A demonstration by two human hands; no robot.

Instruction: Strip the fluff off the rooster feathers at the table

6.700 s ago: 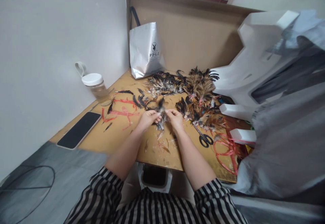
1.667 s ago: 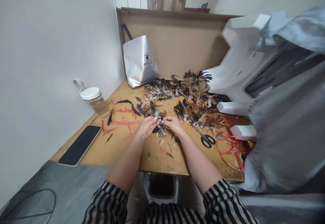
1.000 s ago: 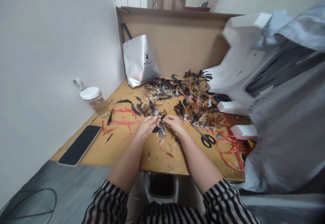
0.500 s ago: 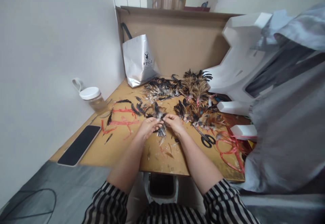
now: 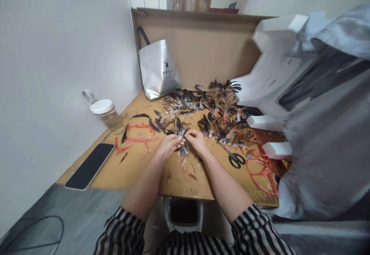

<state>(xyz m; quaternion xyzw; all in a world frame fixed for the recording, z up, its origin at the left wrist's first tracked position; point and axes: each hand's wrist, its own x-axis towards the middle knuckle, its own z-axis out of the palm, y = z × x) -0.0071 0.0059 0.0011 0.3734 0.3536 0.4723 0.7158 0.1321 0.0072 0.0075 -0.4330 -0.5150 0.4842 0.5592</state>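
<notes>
Over the front middle of the table, my left hand (image 5: 170,145) is closed around a bunch of dark and brown feathers (image 5: 179,126). The bunch's pale quill ends stick out below the fingers. My right hand (image 5: 197,141) pinches at the bunch's right side; whatever lies between its fingertips is too small to make out. Just right of my right hand lie bundles of brown and black feathers (image 5: 228,131), some with pink ties. Black-handled scissors (image 5: 237,160) rest beside them, their blades partly under the feathers.
Red plastic strips (image 5: 141,139) lie left, and a tangle of red ribbon (image 5: 263,170) lies right. A phone (image 5: 91,166), a lidded jar (image 5: 108,116) and a silver bag (image 5: 157,70) stand or lie along the left. More feathers (image 5: 185,101) are heaped at the back. White foam (image 5: 277,66) borders the right.
My right hand has shifted very slightly at the feather bunch. My left hand keeps its hold, and the things on the table stay where they were.
</notes>
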